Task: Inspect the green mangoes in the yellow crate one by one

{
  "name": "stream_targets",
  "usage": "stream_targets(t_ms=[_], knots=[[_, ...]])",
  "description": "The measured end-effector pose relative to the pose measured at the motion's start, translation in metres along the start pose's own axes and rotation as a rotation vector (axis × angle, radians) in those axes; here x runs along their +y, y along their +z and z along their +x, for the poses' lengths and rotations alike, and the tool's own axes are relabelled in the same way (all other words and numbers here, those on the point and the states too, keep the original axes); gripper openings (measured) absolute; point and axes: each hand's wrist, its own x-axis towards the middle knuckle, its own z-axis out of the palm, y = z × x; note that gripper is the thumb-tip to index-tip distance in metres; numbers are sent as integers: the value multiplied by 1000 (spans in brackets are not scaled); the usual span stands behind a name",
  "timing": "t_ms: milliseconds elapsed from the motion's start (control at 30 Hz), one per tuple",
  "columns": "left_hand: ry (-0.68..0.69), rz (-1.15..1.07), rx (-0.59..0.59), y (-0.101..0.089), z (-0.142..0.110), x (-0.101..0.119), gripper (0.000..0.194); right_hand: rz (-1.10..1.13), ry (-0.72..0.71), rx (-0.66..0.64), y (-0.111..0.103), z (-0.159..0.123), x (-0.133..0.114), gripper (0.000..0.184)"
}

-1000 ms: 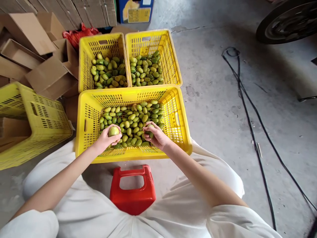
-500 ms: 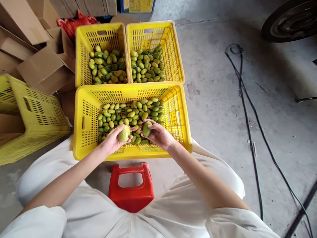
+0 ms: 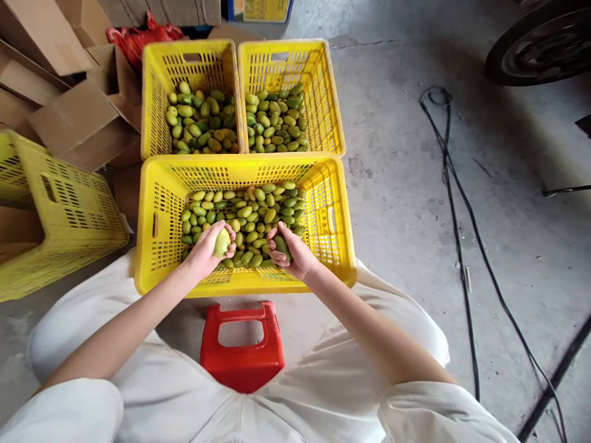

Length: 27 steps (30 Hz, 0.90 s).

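Note:
My left hand (image 3: 205, 251) is wrapped round a pale yellow-green oval fruit (image 3: 221, 242), fingers closed about it. A darker green oval fruit (image 3: 282, 248) sits in my right hand (image 3: 300, 255), with the thumb along its top and the fingers curled beneath. Both hands are a little apart, over the near yellow crate (image 3: 244, 288). On that crate's floor lies a layer of similar green and yellowish fruits (image 3: 247, 212), small and smooth; their exact kind is unclear.
Two yellow crates (image 3: 189, 52) (image 3: 289, 46) with more such fruit stand behind. Left are another yellow crate (image 3: 78, 215) and cardboard boxes (image 3: 76, 126). A red stool (image 3: 242, 363) stands between my legs. Black cable (image 3: 455, 184) and a wheel (image 3: 530, 46) are at right.
My hands have drawn slightly apart, the left going left and the right going right. Their fingers, looser before, now close round the two fruits.

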Motion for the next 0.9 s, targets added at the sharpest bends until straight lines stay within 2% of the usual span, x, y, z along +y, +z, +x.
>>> stream_targets(t_ms=[100, 167, 200, 267, 300, 433, 600, 767, 833, 900], knots=[[-38, -62, 118, -5, 5, 6, 48, 38, 1, 52, 0, 1, 0, 49], [-84, -74, 149, -13, 9, 9, 39, 78, -14, 56, -1, 1, 1, 32], [-101, -75, 146, -17, 10, 9, 31, 93, -22, 52, -1, 2, 2, 30], [-105, -72, 111, -24, 12, 8, 11, 105, -24, 46, -2, 2, 4, 45], [-97, -66, 85, -27, 12, 6, 8, 108, -20, 52, -3, 3, 5, 52], [-53, -47, -14, -31, 9, -3, 35, 130, 9, 96, -7, 6, 6, 51], [-64, -66, -92, -22, 5, -8, 40, 45, 32, 79, -7, 4, 7, 49], [-155, 17, -67, -9, 1, -11, 48, -7, 52, 110, -5, 5, 9, 57], [-166, 42, -29, -5, 1, -10, 52, 31, 55, 132, -6, 7, 8, 50], [-156, 22, 36, -2, 1, -7, 45, 91, 3, 137, -7, 9, 6, 35]])
